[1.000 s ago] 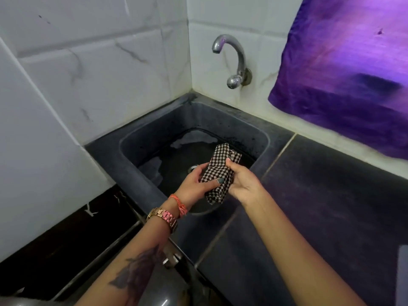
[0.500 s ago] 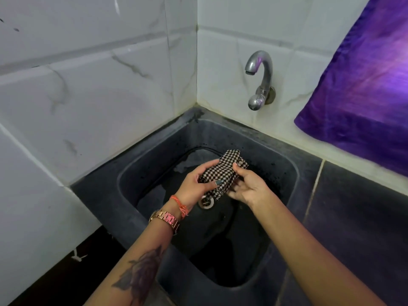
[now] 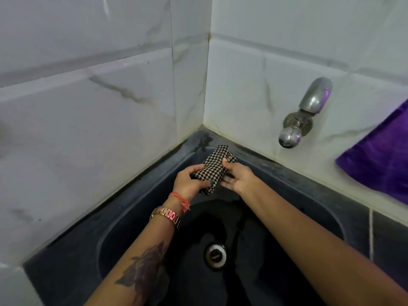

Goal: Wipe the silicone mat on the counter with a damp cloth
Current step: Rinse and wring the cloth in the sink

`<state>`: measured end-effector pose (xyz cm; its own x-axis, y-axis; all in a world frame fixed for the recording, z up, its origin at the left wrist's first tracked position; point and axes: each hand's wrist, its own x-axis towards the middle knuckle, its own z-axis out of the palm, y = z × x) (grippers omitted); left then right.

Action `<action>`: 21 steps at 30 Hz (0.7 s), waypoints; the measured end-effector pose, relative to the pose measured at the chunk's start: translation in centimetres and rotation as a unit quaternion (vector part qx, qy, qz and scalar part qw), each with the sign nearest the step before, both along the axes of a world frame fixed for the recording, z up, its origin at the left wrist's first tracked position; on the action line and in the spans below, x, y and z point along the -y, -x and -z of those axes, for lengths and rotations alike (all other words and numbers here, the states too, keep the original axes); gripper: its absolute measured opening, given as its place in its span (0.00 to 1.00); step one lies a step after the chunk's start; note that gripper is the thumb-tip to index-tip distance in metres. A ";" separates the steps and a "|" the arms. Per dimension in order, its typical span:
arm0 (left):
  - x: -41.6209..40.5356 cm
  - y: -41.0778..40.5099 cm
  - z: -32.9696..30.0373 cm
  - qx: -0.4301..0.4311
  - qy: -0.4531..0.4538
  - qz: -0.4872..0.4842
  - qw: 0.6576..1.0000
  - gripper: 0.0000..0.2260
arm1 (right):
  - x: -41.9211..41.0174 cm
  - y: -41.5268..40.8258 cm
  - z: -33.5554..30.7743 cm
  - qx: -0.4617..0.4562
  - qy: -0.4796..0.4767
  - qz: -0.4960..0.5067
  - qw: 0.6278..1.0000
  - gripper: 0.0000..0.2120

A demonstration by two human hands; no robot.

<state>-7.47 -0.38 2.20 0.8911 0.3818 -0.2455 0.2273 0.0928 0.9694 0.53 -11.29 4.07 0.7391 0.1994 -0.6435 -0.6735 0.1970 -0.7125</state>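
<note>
White marble-look tiles [image 3: 92, 120] are meeting in a corner behind a dark sink [image 3: 123, 219], and over its far part both hands are holding a folded checked cloth [image 3: 215, 167] in the air, well above the drain [image 3: 215, 256]. Left hand [image 3: 188, 184] is closing its grip round the cloth's near end with the thumb lying across it, while the right hand [image 3: 239, 178] is pinching the far side, the top fold sticking out beyond both toward the sink's back rim. To the right a steel tap [image 3: 305, 113] is jutting from the wall with open basin below it, a purple cloth [image 3: 379, 160] is hanging at the frame edge, and no writing is showing.
</note>
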 end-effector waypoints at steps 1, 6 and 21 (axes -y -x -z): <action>-0.6 -1.3 0.3 -0.008 -0.014 -0.004 1.000 0.26 | -0.7 -1.1 0.2 0.006 0.020 -0.007 1.000 0.16; -2.8 -7.0 1.3 -0.024 -0.062 -0.022 0.998 0.26 | -3.9 -6.7 1.5 0.043 0.065 0.006 0.997 0.17; -6.0 -13.6 2.2 -0.037 -0.355 -0.060 0.932 0.21 | -8.7 -11.6 3.2 0.208 0.127 -0.048 0.969 0.18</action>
